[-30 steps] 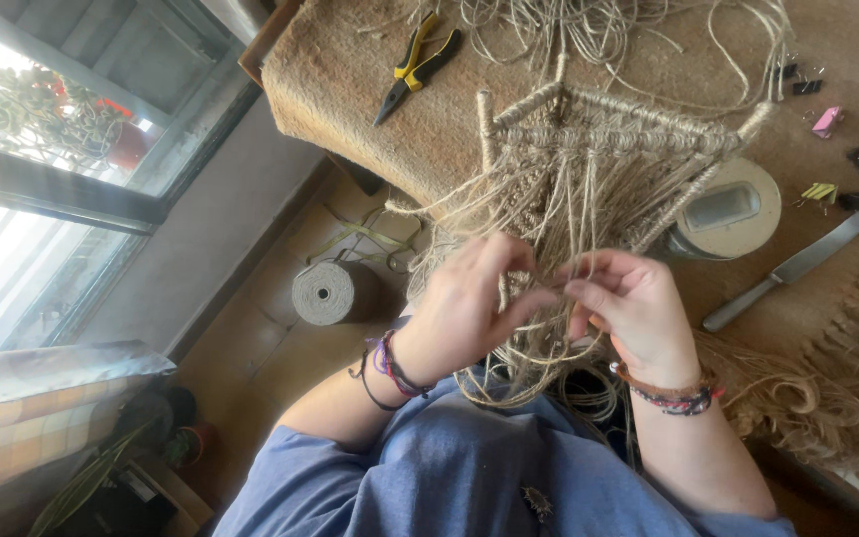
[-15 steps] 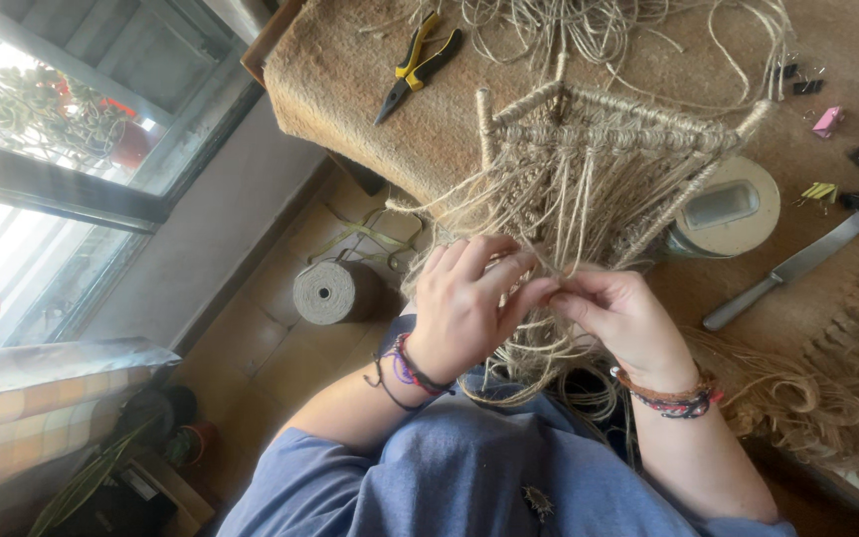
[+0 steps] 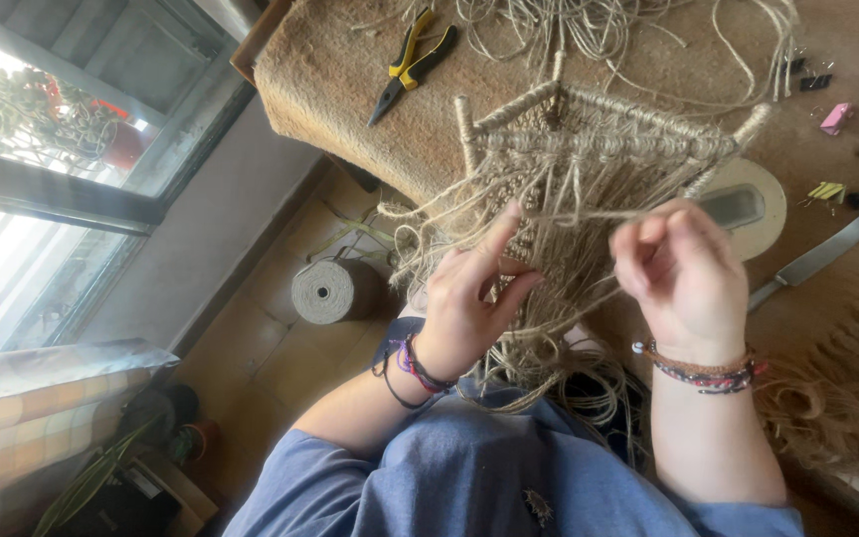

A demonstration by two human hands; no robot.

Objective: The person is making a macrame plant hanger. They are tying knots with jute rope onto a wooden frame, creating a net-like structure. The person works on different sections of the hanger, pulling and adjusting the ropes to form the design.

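Jute cord [image 3: 589,214] is pinched taut between left hand [image 3: 469,303] and right hand [image 3: 683,273], both grips closed on it.

Over the burlap-covered table [image 3: 350,89], the left hand [image 3: 469,298] and right hand [image 3: 683,278] pinched jute strands hanging from a cord-wrapped frame [image 3: 599,129], with pliers [image 3: 412,62], a knife [image 3: 815,261] and a twine spool [image 3: 328,290] lying nearby.
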